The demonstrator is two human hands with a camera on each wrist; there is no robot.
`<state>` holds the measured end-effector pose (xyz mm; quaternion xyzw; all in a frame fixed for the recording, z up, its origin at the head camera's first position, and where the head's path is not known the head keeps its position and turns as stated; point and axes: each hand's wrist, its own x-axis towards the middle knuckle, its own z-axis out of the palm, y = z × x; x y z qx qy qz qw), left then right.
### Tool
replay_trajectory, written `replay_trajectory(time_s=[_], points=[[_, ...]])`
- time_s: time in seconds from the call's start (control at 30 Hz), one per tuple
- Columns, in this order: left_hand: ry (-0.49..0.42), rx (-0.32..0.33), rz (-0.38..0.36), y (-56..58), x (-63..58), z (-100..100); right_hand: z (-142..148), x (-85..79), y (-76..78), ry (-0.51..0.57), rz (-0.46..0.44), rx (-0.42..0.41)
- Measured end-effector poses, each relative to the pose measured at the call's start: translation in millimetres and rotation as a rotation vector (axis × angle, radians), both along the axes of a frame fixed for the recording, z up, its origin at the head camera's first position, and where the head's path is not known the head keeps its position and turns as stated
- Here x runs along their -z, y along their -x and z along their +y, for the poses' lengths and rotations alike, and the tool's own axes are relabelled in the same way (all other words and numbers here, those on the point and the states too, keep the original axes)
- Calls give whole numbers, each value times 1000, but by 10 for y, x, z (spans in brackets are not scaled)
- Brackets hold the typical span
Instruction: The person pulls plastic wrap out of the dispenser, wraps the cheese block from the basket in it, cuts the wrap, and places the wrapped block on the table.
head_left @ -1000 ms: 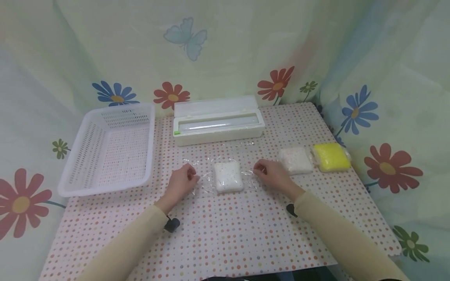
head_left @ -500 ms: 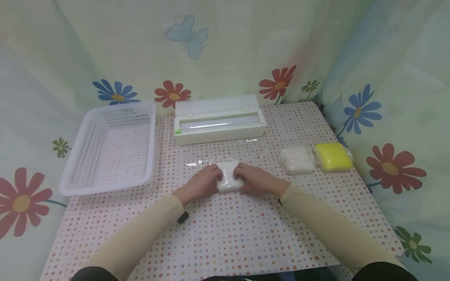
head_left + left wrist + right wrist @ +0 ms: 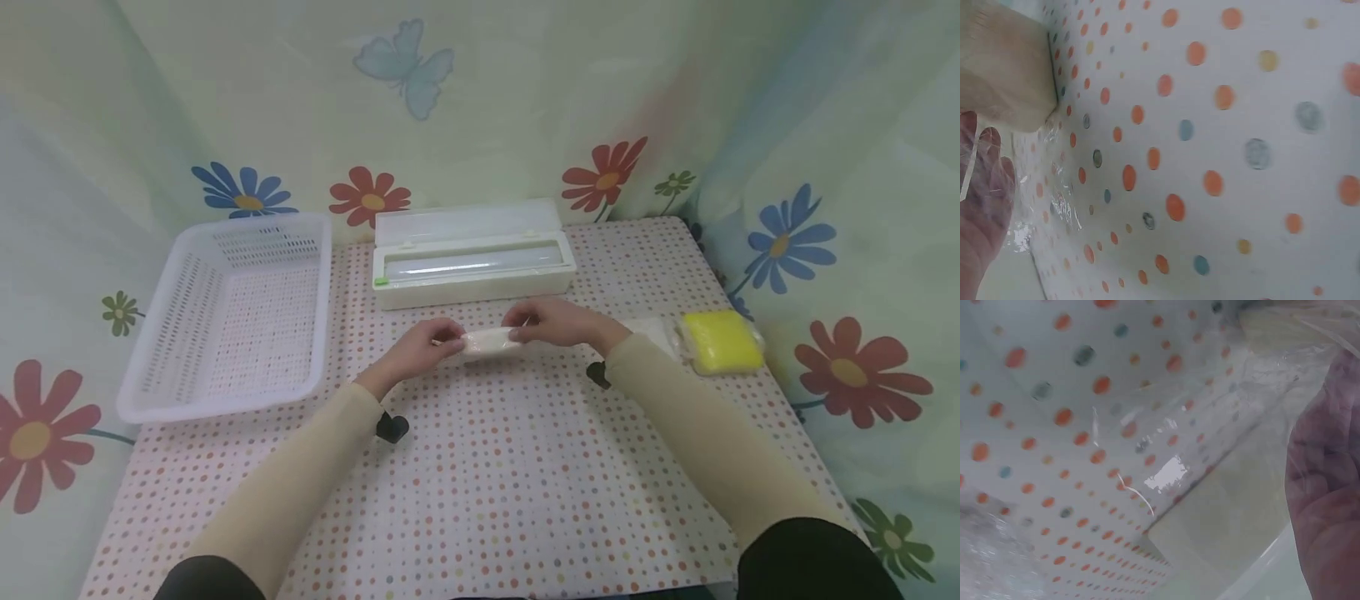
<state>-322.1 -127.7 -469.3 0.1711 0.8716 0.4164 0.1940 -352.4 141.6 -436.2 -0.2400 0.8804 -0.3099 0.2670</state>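
In the head view a soft white block (image 3: 491, 342), with clear cling film about it, is held up off the table and tilted so that it looks thin. My left hand (image 3: 420, 348) pinches its left end between thumb and fingers. On the right end my right hand (image 3: 558, 322) does the same. Loose film (image 3: 1063, 206) shows beside the hand in the left wrist view. The right wrist view has shiny clear film (image 3: 1169, 475) across the dotted table, next to the hand (image 3: 1329, 487). The block itself is hard to make out in both wrist views.
A white basket (image 3: 324, 333) stands at the left. Behind the hands is an open cling film box (image 3: 472, 293) with its roll inside. At the right lie a yellow wrapped packet (image 3: 722, 342) and a white wrapped packet (image 3: 651, 332), partly behind the right sleeve.
The hands came in from either side of the block and took hold of its ends. They then lifted it off the table, slightly away from the body, tilting it.
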Motion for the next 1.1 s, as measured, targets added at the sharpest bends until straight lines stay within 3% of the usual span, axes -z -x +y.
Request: replay_trajectory(time_s=[0.13,0.3,0.53,0.7,0.8,0.93,1.1], points=[[27,-84,-34,149,20,40,-21,18,183,-27,-12,49],[-14,-208,-48,291,53,118,-89,44,304,27,-19,225],[-65,-408,-77,433,114,243,-296,160,341,31,88,495],[-29,-504,-47,545,157,325,-333,239,301,84,134,575],[0,-542,-61,553,179,353,-342,314,287,103,142,591],[24,-570,-74,471,128,365,-374,343,265,93,142,615],[10,-624,25,356,39,330,-402,306,266,91,176,653]])
